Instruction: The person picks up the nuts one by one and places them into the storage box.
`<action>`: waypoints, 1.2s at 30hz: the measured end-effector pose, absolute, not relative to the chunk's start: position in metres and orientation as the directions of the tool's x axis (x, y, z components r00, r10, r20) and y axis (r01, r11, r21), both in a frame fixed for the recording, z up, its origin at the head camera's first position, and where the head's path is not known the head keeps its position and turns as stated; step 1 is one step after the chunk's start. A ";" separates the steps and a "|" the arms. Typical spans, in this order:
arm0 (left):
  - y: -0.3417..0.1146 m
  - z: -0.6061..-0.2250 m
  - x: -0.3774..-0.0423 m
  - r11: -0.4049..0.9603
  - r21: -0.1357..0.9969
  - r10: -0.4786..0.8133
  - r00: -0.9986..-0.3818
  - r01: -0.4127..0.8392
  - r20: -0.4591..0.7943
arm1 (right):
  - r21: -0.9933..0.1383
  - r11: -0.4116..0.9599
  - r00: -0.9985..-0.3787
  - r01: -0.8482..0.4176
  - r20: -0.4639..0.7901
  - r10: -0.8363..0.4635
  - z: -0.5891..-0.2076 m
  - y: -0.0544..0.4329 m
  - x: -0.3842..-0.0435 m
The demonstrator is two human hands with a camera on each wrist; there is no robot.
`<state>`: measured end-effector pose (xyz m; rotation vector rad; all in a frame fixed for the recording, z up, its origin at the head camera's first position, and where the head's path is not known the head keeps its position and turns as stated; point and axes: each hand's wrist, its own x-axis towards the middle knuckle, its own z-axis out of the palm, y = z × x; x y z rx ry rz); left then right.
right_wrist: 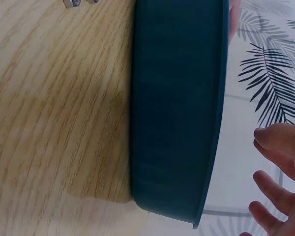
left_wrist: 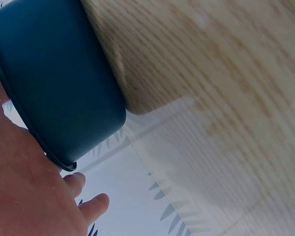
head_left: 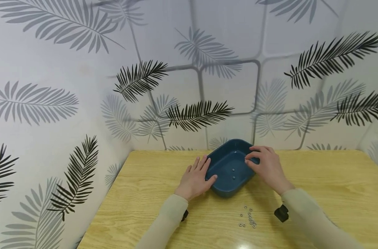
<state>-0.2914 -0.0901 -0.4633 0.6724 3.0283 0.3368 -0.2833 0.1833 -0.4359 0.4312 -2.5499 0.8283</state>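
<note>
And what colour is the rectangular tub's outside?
Dark teal; the tub shows best in the right wrist view.

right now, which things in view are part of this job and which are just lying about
Part of the job:
- blue tray
- two small nuts inside it
- loose nuts outside it
- left hand, at its rim
- right hand, above its edge

Just around:
- wooden table
- leaf-patterned backdrop
- black wrist gear
</note>
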 end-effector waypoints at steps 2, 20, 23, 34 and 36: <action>-0.090 -0.463 -0.291 0.885 0.215 0.419 -0.908 0.414 0.022 | -0.479 0.780 -0.864 -0.402 0.481 -0.149 -0.438 0.182 -0.286; -0.090 -0.462 -0.290 0.881 0.219 0.422 -0.906 0.419 0.034 | -0.429 0.834 -0.882 -0.345 0.452 -0.133 -0.444 0.173 -0.308; -0.091 -0.463 -0.291 0.882 0.216 0.421 -0.906 0.418 0.032 | -0.421 0.841 -0.885 -0.339 0.446 -0.134 -0.445 0.170 -0.311; -0.090 -0.463 -0.291 0.885 0.210 0.418 -0.908 0.415 0.032 | -0.411 0.861 -0.912 -0.299 0.388 -0.132 -0.450 0.166 -0.316; -0.090 -0.464 -0.291 0.886 0.211 0.417 -0.908 0.414 0.033 | -0.406 0.867 -0.917 -0.289 0.377 -0.129 -0.452 0.165 -0.316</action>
